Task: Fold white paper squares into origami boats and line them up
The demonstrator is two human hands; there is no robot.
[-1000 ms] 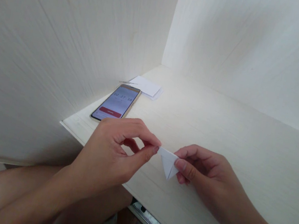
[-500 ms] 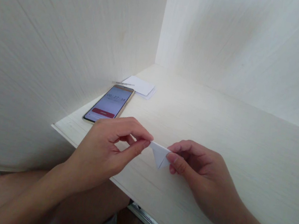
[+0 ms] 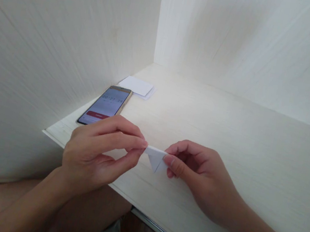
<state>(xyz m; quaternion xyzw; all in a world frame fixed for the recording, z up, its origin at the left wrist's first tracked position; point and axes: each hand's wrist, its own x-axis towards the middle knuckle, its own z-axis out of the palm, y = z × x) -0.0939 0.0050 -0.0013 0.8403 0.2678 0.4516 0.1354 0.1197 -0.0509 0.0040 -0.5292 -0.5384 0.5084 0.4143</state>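
Pale wood-grain panels wall in the scene at the left and back of the frame, and below them we see a light wooden worktop point(image 3: 231, 120) running from the centre to the right edge. Just below the middle of the frame, our left hand point(image 3: 99, 150) and right hand point(image 3: 201, 174) meet over the worktop's near edge. Between them sits a small folded white paper triangle point(image 3: 156, 158), point down; the left fingers point(image 3: 135, 144) pinch its left corner and the right fingers point(image 3: 173, 164) clamp its right side. Left of centre, a smartphone with a lit timer screen point(image 3: 105, 105) lies flat by the left panel. Just beyond it rests a small stack of white paper sheets point(image 3: 136, 86).
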